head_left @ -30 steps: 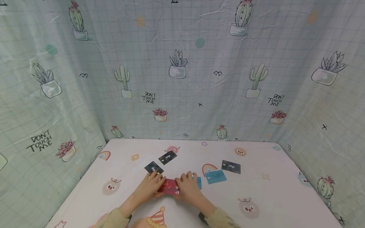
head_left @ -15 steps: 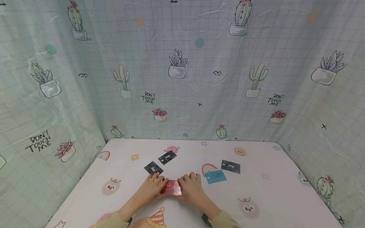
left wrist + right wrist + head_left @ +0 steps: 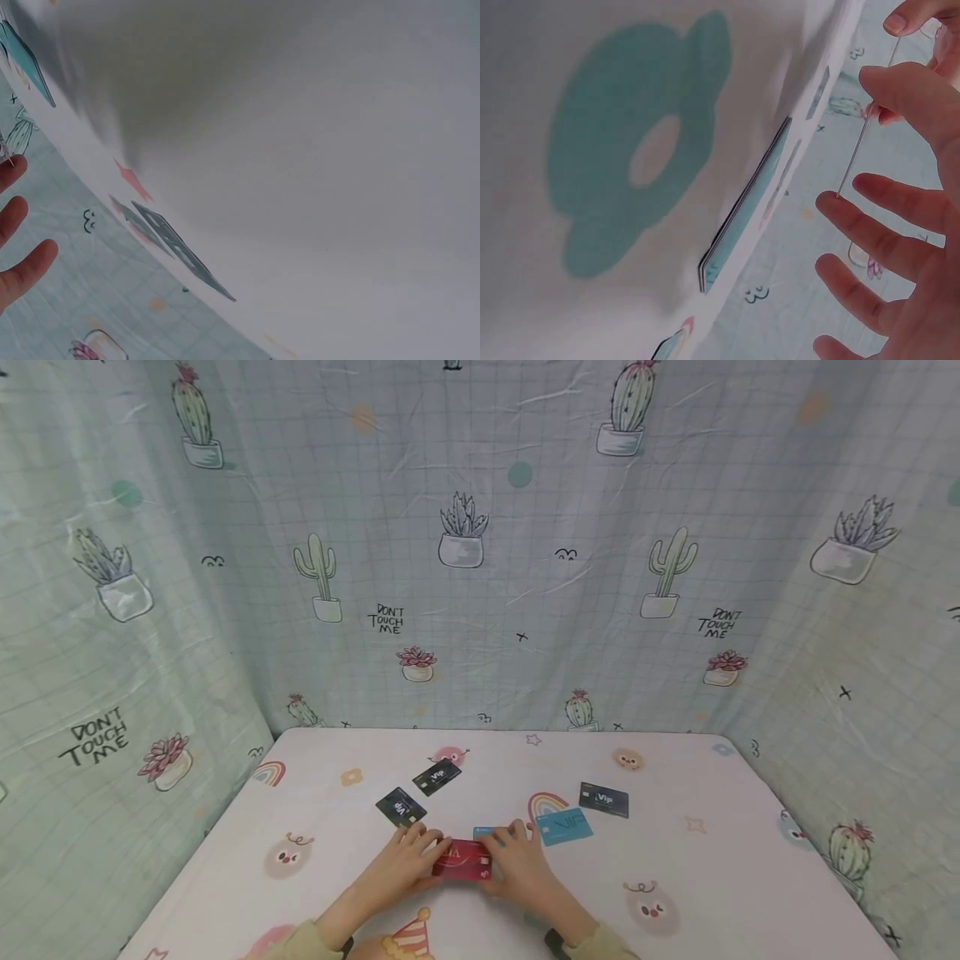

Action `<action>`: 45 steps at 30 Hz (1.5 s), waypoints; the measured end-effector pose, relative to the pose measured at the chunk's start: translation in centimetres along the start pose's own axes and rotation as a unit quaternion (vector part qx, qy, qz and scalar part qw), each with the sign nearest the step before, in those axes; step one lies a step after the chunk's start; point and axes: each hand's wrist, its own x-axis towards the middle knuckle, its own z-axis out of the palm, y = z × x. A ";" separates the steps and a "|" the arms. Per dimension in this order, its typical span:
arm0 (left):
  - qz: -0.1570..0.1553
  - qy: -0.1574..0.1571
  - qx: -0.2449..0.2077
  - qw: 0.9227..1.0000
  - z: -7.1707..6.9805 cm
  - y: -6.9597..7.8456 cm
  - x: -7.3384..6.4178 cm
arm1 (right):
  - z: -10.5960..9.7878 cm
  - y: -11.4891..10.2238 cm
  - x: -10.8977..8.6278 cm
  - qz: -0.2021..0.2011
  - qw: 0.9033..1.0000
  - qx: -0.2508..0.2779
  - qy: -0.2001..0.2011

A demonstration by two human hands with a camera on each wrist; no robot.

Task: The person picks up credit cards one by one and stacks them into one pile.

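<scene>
A red card [image 3: 462,862] printed with gold lettering is held level between both hands, its chip end to the right. My left hand [image 3: 405,864] pinches its left end, and my right hand [image 3: 519,867] grips the right end between thumb and fingers. Seen edge-on in the right wrist view, the card [image 3: 859,146] is a thin line above the tabletop. A blue card [image 3: 486,832] lies just behind it, partly covered by the right fingers. In the left wrist view only a few left-hand fingers [image 3: 26,274] show, at the edge.
Right of the hands lies another blue card [image 3: 566,827], with a black Vip card [image 3: 603,799] behind it. Two more black cards, one nearer [image 3: 401,807] and one farther [image 3: 437,776], lie beyond the left hand. A patterned curtain [image 3: 465,652] rises behind the white table [image 3: 675,877].
Both hands have shifted a little to the right with the red card between them. The blue card behind it now shows on the left side of the right fingers.
</scene>
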 end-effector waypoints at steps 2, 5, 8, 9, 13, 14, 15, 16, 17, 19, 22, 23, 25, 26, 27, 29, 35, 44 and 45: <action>0.004 0.003 0.000 1.000 0.1 0.1 0.1 | 0.1 0.3 -0.2 -0.004 1.000 0.001 0.003; 0.009 0.006 -0.003 1.000 0.2 0.2 0.2 | 0.1 0.7 -0.3 -0.006 1.000 0.008 0.002; 0.007 0.000 -0.009 1.000 0.2 0.4 0.3 | 0.1 1.1 -0.5 -0.008 1.000 0.021 -0.003; 0.006 -0.002 -0.013 1.000 0.2 0.4 0.4 | 0.1 1.2 -0.5 -0.009 1.000 0.021 -0.005; 0.007 -0.001 -0.025 1.000 0.3 0.7 0.7 | 0.1 1.8 -0.6 -0.009 1.000 0.019 -0.011; 0.008 0.003 -0.026 1.000 0.4 0.7 0.8 | 0.1 2.0 -0.6 -0.011 1.000 0.020 -0.008; 0.010 0.007 -0.026 1.000 0.4 0.8 0.9 | 0.1 2.1 -0.6 -0.013 1.000 0.019 -0.005; 0.013 0.011 -0.025 1.000 0.5 0.8 0.9 | 0.1 2.2 -0.7 -0.014 1.000 0.021 -0.001; 0.015 0.014 -0.025 0.999 0.5 0.9 1.0 | 0.2 2.3 -0.7 -0.016 1.000 0.023 0.004; 0.016 0.015 -0.025 0.999 0.6 0.9 1.2 | 0.1 2.5 -0.9 -0.020 0.999 0.024 0.012; 0.015 0.008 -0.032 0.999 0.7 1.0 1.4 | 0.2 2.9 -1.0 -0.021 0.999 0.028 0.012; 0.014 0.005 -0.034 0.999 0.8 1.0 1.5 | 0.2 3.0 -1.0 -0.021 0.999 0.030 0.010; 0.013 -0.001 -0.035 0.999 1.0 1.0 1.6 | 0.2 3.2 -1.1 -0.019 0.999 0.034 0.005; 0.013 -0.002 -0.034 0.999 1.0 1.0 1.7 | 0.2 3.4 -1.1 -0.019 0.999 0.036 0.004; 0.014 -0.004 -0.032 0.999 1.1 1.1 1.8 | 0.2 3.5 -1.1 -0.019 0.999 0.039 0.003; 0.017 -0.005 -0.027 0.999 1.3 1.1 2.0 | 0.2 3.8 -1.2 -0.021 0.999 0.042 0.004; 0.026 -0.010 -0.018 0.999 1.4 1.4 2.6 | 0.1 4.5 -1.5 -0.034 0.998 0.054 0.009; 0.026 -0.049 -0.027 0.998 1.6 1.3 3.3 | 0.1 5.3 -1.5 -0.052 0.997 0.051 -0.003; 0.027 -0.049 -0.026 0.998 1.6 1.3 3.4 | 0.2 5.4 -1.5 -0.053 0.997 0.051 -0.005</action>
